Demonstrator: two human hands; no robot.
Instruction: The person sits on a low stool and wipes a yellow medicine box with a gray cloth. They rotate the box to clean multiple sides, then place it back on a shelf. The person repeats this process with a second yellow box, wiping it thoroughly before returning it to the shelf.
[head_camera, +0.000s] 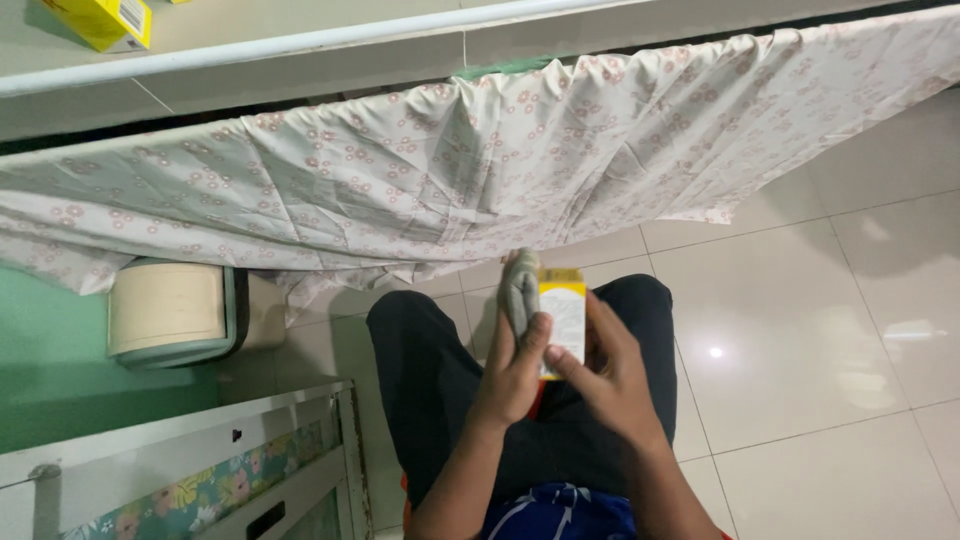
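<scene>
Above my lap I hold a small yellow and white carton (563, 318) upright between both hands. My left hand (515, 372) grips its left side, thumb across the front, and also pins a folded grey cloth (518, 290) against it. My right hand (610, 372) closes on the carton's right side and lower edge, fingers spread behind it. My legs in black trousers (430, 370) are underneath.
A floral cloth (450, 170) hangs over a table edge just ahead of my hands. A yellow box (100, 20) lies at the top left. A cream and green bin (170, 312) stands at the left, a glass-topped cabinet (200, 470) at the lower left, glossy floor tiles (800, 330) to the right.
</scene>
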